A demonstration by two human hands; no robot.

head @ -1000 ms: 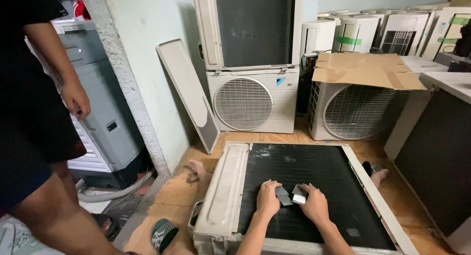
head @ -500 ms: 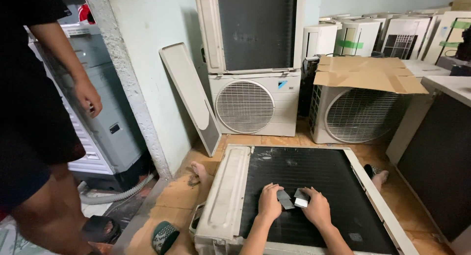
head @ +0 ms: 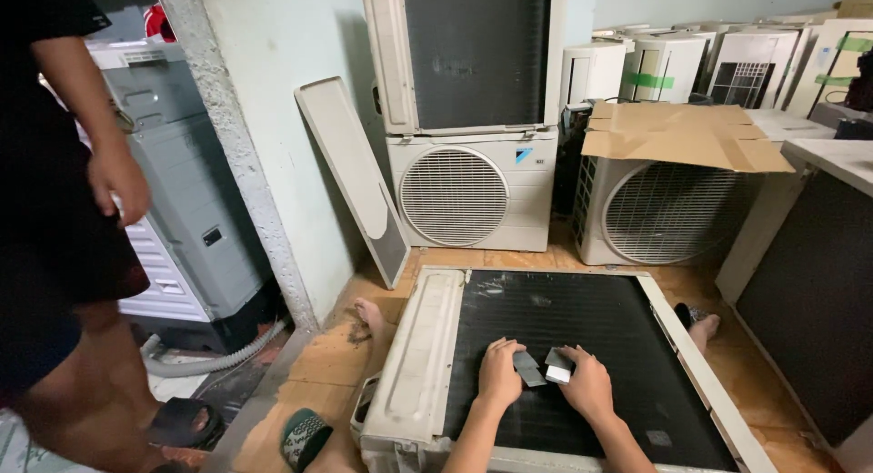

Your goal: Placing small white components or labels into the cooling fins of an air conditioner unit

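A: Air-conditioner units are crowding the room; the black coil panel (head: 582,364) is lying flat under both hands.

B: Since a moment ago, hardly anything is shifting: left hand (head: 500,375) gripping a grey comb (head: 527,367), right hand (head: 587,382) probably pinching the small grey block (head: 558,366) beside it.

Open black coil face (head: 600,346) ahead of and beside both hands (head: 546,382), free to sweep. Hemmed by stacked units (head: 468,191) behind, dark cabinet (head: 809,309) right, standing person (head: 64,255) left.

Pale green wall (head: 291,91), orange tiled floor (head: 364,364)
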